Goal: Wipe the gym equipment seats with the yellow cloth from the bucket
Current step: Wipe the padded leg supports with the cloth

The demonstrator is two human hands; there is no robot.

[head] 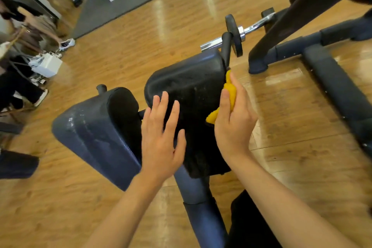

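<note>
Right hand (233,125) gripped yellow cloth (229,94) in curled fingers against right edge of dark seat pad (191,86). Left hand (161,139) hovered, fingers straight, released.

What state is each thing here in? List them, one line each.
yellow cloth: bunched, held by the right hand at the far pad's right edge.
right hand: curled round the cloth.
left hand: open, fingers spread, over the far pad; contact unclear.
far pad: speckled with pale marks.
near pad: untouched by either hand, pale streaks on it.
barbell: behind the far pad, a plate on its end.
</note>
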